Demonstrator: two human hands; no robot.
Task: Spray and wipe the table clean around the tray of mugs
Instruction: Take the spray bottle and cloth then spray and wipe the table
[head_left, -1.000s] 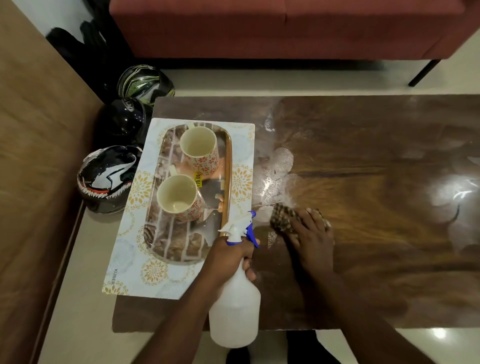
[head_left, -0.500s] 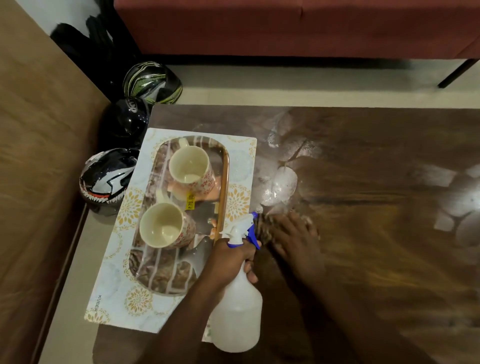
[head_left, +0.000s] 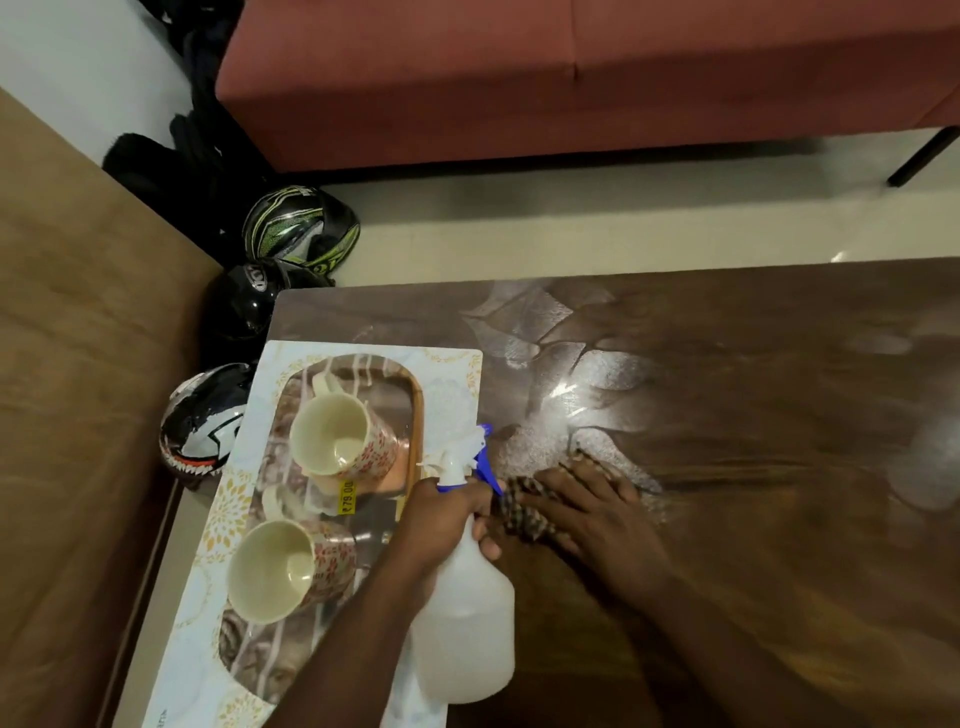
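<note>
The tray holds two cream floral mugs, both seemingly empty; a yellow sticker between them reads "79.00". At the tray's right edge, the left hand grips a translucent white spray bottle. Right of the tray, the right hand presses flat on a checked cloth on the glossy wooden table.

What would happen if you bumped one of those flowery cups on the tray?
The cream floral-patterned mug looks empty, so it is probably light and might slide on the shiny copper-rimmed tray. It leans in this view, so it may tip. It looks ceramic, likely breakable.
</note>
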